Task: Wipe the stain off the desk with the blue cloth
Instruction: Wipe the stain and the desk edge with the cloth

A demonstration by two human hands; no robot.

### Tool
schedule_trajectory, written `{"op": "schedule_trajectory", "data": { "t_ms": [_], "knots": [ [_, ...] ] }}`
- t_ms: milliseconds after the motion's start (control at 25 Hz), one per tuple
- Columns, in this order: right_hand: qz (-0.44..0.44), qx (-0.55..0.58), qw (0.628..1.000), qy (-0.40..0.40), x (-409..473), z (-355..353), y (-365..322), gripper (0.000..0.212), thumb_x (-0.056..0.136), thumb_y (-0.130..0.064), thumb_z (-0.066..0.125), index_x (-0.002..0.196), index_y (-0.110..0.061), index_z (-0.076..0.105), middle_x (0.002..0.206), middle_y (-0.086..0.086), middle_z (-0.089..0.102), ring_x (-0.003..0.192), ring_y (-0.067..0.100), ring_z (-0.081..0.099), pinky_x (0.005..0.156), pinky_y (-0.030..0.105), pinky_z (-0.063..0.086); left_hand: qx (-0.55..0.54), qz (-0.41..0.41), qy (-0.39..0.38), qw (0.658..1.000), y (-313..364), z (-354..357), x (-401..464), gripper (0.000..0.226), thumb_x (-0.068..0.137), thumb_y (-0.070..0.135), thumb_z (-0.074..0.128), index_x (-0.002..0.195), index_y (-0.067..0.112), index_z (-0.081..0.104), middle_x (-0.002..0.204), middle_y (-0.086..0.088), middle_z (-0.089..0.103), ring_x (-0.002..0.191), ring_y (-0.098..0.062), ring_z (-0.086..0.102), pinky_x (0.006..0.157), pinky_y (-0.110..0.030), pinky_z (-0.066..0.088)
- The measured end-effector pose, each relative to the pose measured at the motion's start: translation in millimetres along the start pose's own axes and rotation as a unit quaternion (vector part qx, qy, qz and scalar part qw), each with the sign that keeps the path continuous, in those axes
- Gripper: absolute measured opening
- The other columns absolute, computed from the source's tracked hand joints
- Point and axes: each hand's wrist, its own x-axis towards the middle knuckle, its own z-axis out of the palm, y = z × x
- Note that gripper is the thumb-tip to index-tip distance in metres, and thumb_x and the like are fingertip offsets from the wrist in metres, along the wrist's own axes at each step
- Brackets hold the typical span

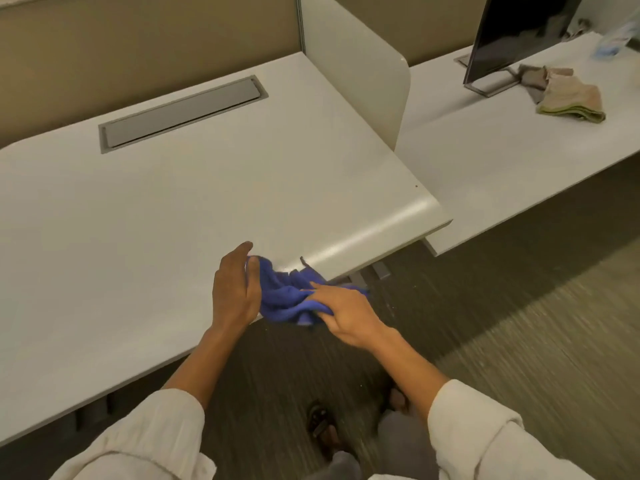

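A long grey cable-tray lid (181, 112) sits flush in the pale desk (138, 220) towards its far left side. At the near edge of that desk the person's left hand (235, 289) stands on its side, fingers straight and close together, thumb tucked against the blue cloth (287, 296), pressing into its left end rather than closing round it. The cloth lies bunched right at the desk's front edge, part on the surface and part hanging over it. Just beyond it a small dark mark (304, 262) shows on the desktop, near the rounded corner. The right hand (346, 315) grips the cloth's right end, fingers curled over a pinch of fabric, out past the desk edge above the carpet. Pale sleeves cover both forearms. A white divider panel (356, 64) rises behind. On the neighbouring desk (502, 150) to the right stand a dark monitor (519, 29) and a heap of beige and grey rags (568, 95).
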Motion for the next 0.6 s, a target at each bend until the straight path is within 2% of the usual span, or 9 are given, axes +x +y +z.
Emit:
{"op": "schedule_trajectory", "data": {
  "t_ms": [80, 120, 240, 320, 440, 480, 520, 600],
  "knots": [
    [0.126, 0.106, 0.984, 0.071, -40.4, -19.2, 15.6, 0.027, 0.098, -0.025, 0.051, 0.117, -0.039, 0.064, 0.104, 0.002, 0.074, 0.097, 0.022, 0.069, 0.087, 0.043, 0.055, -0.005, 0.015, 0.001, 1.0, 7.6, 0.1, -5.3, 0.056, 0.095, 0.048, 0.029, 0.138, 0.017, 0.048, 0.144, -0.005, 0.049, 0.133, -0.023, 0.044, 0.113, -0.038, 0.032],
    [0.197, 0.175, 0.955, 0.135, -57.6, -30.0, 23.7, 0.024, 0.1, -0.022, 0.051, 0.111, -0.036, 0.067, 0.093, 0.005, 0.073, 0.09, 0.024, 0.07, 0.082, 0.045, 0.057, -0.002, 0.022, 0.0, 1.0, 12.5, 0.2, -5.4, 0.057, 0.095, 0.049, 0.028, 0.138, 0.018, 0.048, 0.145, -0.004, 0.049, 0.133, -0.022, 0.044, 0.113, -0.041, 0.033],
    [0.34, 0.364, 0.814, 0.3, -92.9, -62.6, 43.8, 0.023, 0.103, -0.02, 0.046, 0.092, -0.021, 0.066, 0.083, 0.005, 0.068, 0.086, 0.027, 0.065, 0.076, 0.041, 0.053, 0.007, 0.035, -0.011, 0.999, 28.6, 7.2, -1.5, 0.055, 0.095, 0.048, 0.027, 0.138, 0.019, 0.048, 0.145, -0.004, 0.049, 0.133, -0.022, 0.044, 0.114, -0.042, 0.032],
    [0.362, 0.466, 0.724, 0.357, -105.8, -84.1, 41.7, 0.029, 0.105, -0.025, 0.04, 0.091, -0.019, 0.065, 0.079, 0.003, 0.072, 0.082, 0.023, 0.065, 0.071, 0.035, 0.052, 0.008, 0.039, -0.024, 0.999, 40.2, 14.8, -1.9, 0.053, 0.097, 0.047, 0.028, 0.138, 0.02, 0.048, 0.145, -0.004, 0.049, 0.133, -0.022, 0.044, 0.114, -0.04, 0.032],
    [0.321, 0.615, 0.615, 0.375, -103.3, -110.3, 29.2, 0.036, 0.105, -0.034, 0.037, 0.096, -0.015, 0.066, 0.074, 0.0, 0.077, 0.074, 0.019, 0.071, 0.063, 0.032, 0.058, 0.003, 0.048, -0.035, 0.998, 62.4, 24.8, -1.0, 0.048, 0.1, 0.043, 0.031, 0.138, 0.019, 0.048, 0.145, -0.004, 0.048, 0.133, -0.022, 0.044, 0.112, -0.035, 0.03],
    [0.292, 0.651, 0.598, 0.365, -94.7, -120.0, 21.5, 0.039, 0.105, -0.035, 0.036, 0.096, -0.014, 0.067, 0.075, 0.002, 0.077, 0.073, 0.019, 0.072, 0.063, 0.032, 0.06, -0.002, 0.057, -0.035, 0.998, 71.6, 25.8, 0.9, 0.048, 0.1, 0.043, 0.031, 0.138, 0.019, 0.048, 0.145, -0.004, 0.048, 0.133, -0.022, 0.044, 0.111, -0.035, 0.03],
    [0.26, 0.673, 0.596, 0.353, -80.3, -128.2, 14.6, 0.041, 0.105, -0.036, 0.035, 0.096, -0.013, 0.067, 0.077, 0.004, 0.077, 0.075, 0.02, 0.073, 0.065, 0.032, 0.06, -0.011, 0.065, -0.03, 0.997, 79.9, 25.4, 4.7, 0.05, 0.099, 0.044, 0.03, 0.138, 0.019, 0.049, 0.145, -0.004, 0.049, 0.133, -0.023, 0.045, 0.111, -0.036, 0.031],
    [0.208, 0.663, 0.634, 0.341, -42.0, -143.9, 4.8, 0.04, 0.105, -0.035, 0.035, 0.096, -0.014, 0.068, 0.083, 0.005, 0.076, 0.086, 0.022, 0.07, 0.078, 0.036, 0.057, -0.031, 0.068, -0.003, 0.997, 92.9, 22.9, 17.0, 0.054, 0.097, 0.047, 0.028, 0.137, 0.018, 0.049, 0.144, -0.006, 0.05, 0.132, -0.024, 0.046, 0.111, -0.038, 0.032]
  ]
}}
